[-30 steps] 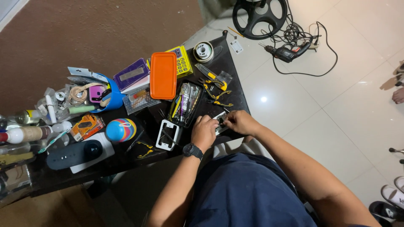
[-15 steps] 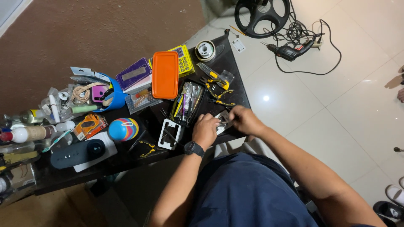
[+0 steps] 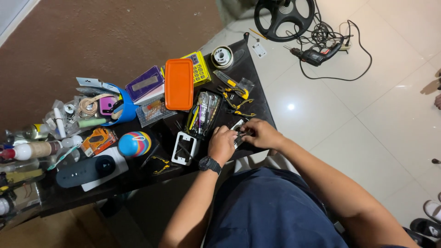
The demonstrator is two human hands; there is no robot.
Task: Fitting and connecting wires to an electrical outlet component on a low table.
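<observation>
Both my hands meet over the near right part of a cluttered black table (image 3: 257, 96). My left hand (image 3: 222, 142), with a black watch on its wrist, and my right hand (image 3: 258, 133) close together on a small metal and white part (image 3: 239, 129) that shows between the fingers. What the part is cannot be told. A white rectangular frame (image 3: 184, 148) lies just left of my left hand. A clear case of small tools (image 3: 205, 113) lies just beyond it.
An orange box (image 3: 179, 84), a purple box (image 3: 145, 84), a yellow calculator-like device (image 3: 199, 68), yellow-handled pliers (image 3: 234, 85), a blue tub (image 3: 123, 108) and bottles crowd the table. A steering wheel (image 3: 285, 17) and a corded drill (image 3: 314, 56) lie on the tiled floor.
The view has shifted slightly. Both hands stay together on the small part at the same spot of the table.
</observation>
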